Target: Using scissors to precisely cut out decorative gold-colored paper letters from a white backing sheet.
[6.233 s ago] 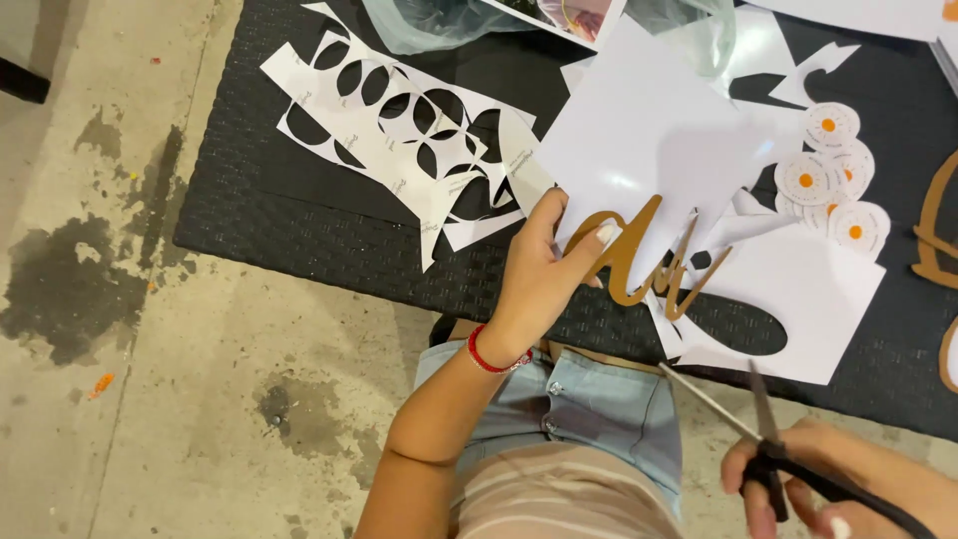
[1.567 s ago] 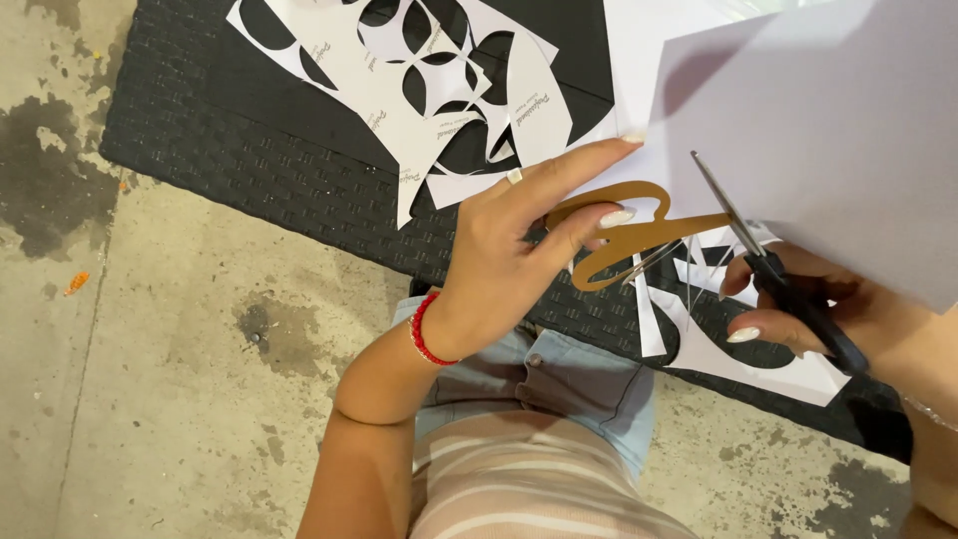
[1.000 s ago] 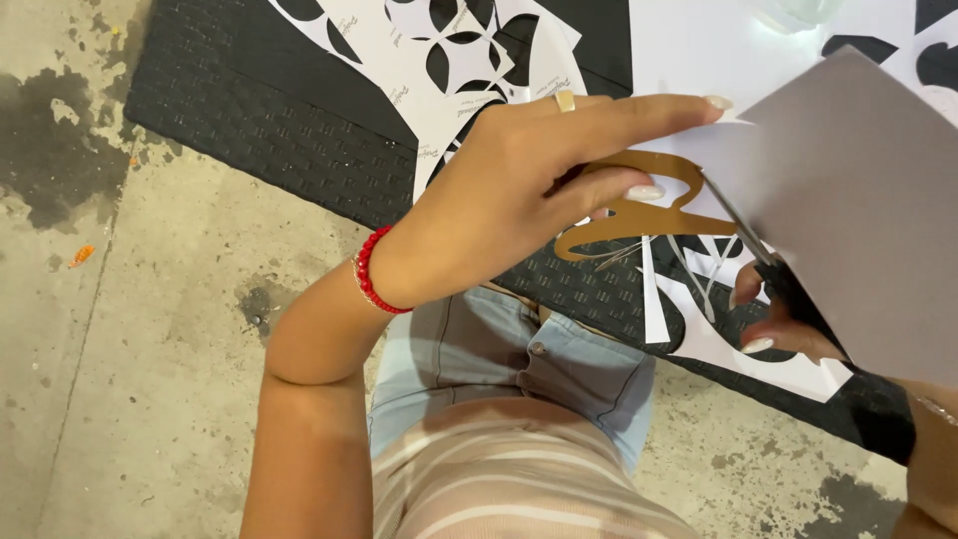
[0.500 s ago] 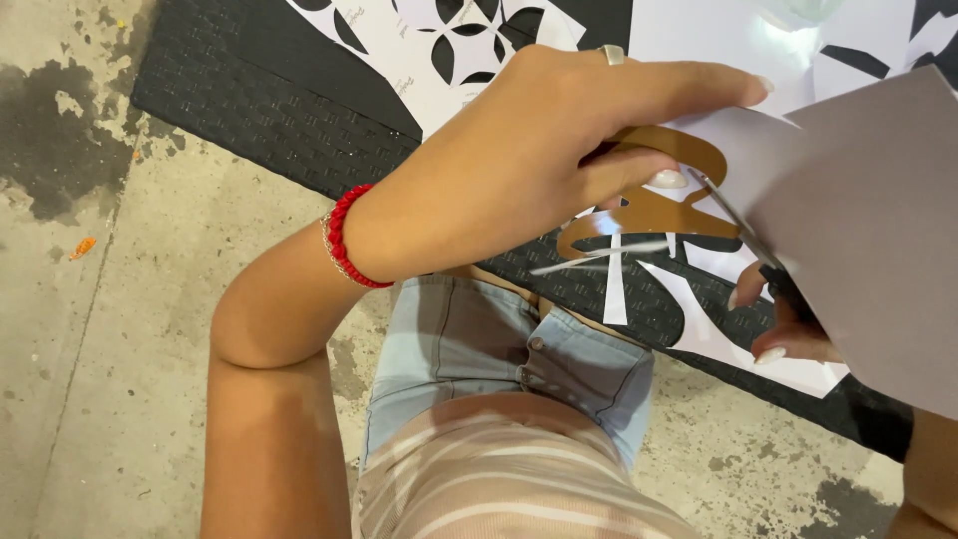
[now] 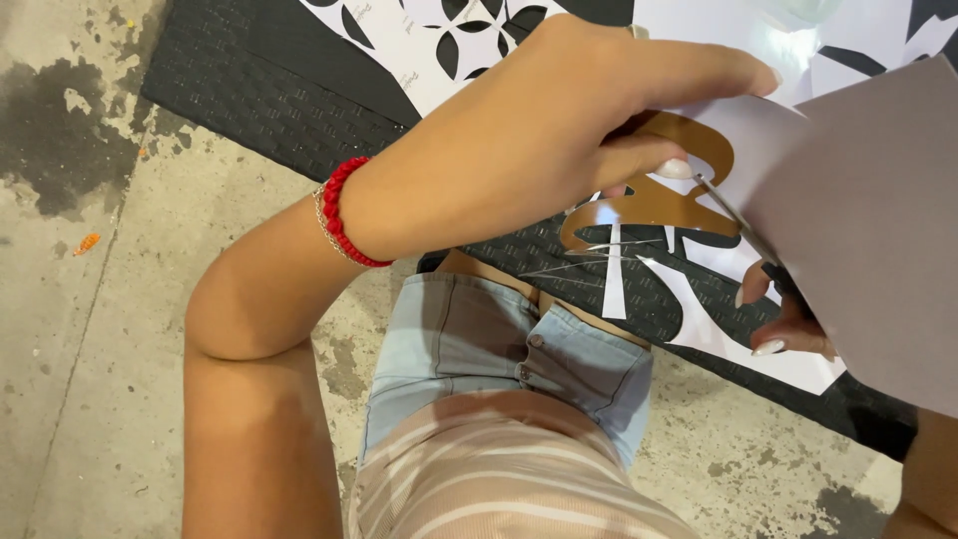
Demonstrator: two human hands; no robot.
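Paper cutting, early stage: left hand [image 5: 559,130], fingers closed, is pinching a brown looping cardboard template [image 5: 649,200] against a large white paper sheet [image 5: 868,220] above the black mat [image 5: 259,90]; right hand [image 5: 788,319], fingers curled, is working metal scissors [image 5: 733,215] at the sheet's edge, outline largely uncut.

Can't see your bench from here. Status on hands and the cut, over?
Left hand grip on brown cutout and white sheet. Right hand mostly hidden, scissors at sheet's edge. Paper scraps behind.
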